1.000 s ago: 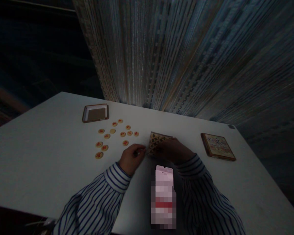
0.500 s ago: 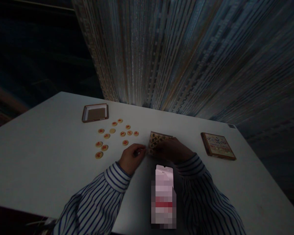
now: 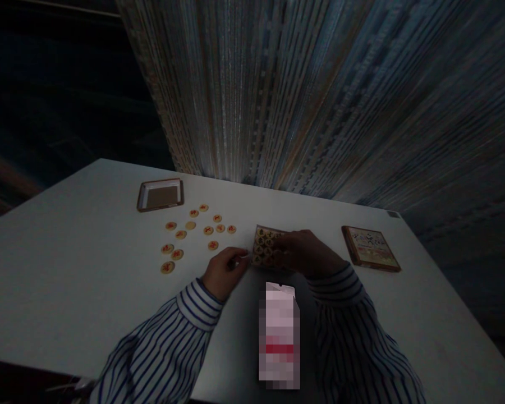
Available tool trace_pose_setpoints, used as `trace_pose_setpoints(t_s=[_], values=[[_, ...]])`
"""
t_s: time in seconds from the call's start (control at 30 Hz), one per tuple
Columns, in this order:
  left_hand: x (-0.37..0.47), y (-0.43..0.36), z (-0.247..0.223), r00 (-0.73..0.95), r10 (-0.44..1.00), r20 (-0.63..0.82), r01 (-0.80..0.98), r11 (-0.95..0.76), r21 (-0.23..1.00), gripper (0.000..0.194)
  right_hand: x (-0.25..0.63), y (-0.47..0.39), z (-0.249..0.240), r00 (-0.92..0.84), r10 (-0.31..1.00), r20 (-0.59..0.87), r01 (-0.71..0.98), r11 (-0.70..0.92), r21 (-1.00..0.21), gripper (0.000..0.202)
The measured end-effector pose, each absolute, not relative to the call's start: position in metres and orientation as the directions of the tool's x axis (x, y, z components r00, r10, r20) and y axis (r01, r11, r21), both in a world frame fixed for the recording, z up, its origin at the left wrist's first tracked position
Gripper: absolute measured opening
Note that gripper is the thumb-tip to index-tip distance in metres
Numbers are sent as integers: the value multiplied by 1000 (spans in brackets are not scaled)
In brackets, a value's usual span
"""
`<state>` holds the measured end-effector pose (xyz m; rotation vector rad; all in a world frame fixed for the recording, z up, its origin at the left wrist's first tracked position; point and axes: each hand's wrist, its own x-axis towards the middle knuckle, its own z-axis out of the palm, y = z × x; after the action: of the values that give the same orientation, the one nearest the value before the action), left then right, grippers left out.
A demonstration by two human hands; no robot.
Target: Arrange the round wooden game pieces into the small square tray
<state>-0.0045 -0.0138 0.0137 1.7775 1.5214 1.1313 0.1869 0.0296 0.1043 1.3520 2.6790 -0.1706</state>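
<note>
Sitting between the far and near edges of the counter [image 3: 88,269], an open box [image 3: 271,228] of round pieces [image 3: 261,242] is partly covered by the right hand [image 3: 307,252], whose grip cannot be told. Beside the box, the left hand [image 3: 224,273] is seen with fingers curled, any hold unclear.

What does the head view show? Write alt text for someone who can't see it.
A person's right hand is over a box of xiangqi pieces on a white table, the left hand at the box's left edge. Loose pieces, most red-marked, lie left near an open tray; a phone lies nearer the wearer, a picture-topped case at right.
</note>
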Motion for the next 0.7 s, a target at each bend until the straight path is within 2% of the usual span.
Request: trace_pose_setpoints(t_s=[0.13, 0.37, 0.57, 0.7], values=[[-4, -16, 13, 42, 967, 253, 544, -234, 806, 22, 193, 26, 112, -547, 829, -118, 836, 548, -22, 19], [-4, -18, 7, 115, 944, 310, 631, -311, 711, 26, 215, 5, 101, -458, 888, 44, 876, 460, -146, 26], [-4, -16, 8, 223, 915, 337, 704, -390, 593, 28, 232, -21, 57, -307, 938, 160, 869, 345, -355, 42], [-4, -16, 11, 267, 915, 303, 717, -399, 571, 30, 226, -30, 45, -222, 972, 81, 851, 234, -471, 42]])
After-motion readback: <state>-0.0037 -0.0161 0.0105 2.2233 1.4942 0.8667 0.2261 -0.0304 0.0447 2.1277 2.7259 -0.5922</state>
